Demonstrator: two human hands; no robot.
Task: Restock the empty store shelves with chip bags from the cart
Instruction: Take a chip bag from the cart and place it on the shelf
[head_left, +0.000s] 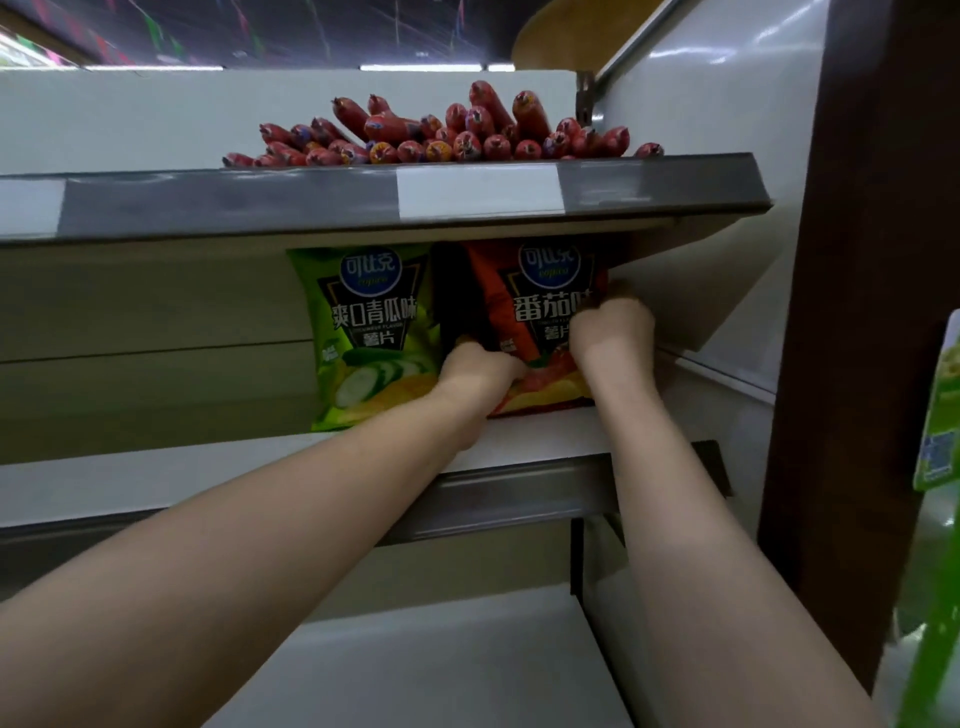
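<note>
Both the left hand and right hand grip the red tomato chip bag at frame centre, standing on the shelf beside the green cucumber chip bag. It is best seated upright, label forward.

Single head-worn wide-angle view, close before the middle shelf, roughly level with the upper shelf.

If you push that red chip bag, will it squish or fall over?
Probably squishy and light for its size: the red chip bag looks puffed, so hard pushes might crush chips. It stands on its narrow bottom edge on the shelf, with the left hand and right hand gripping its sides, so it may tip.
</note>
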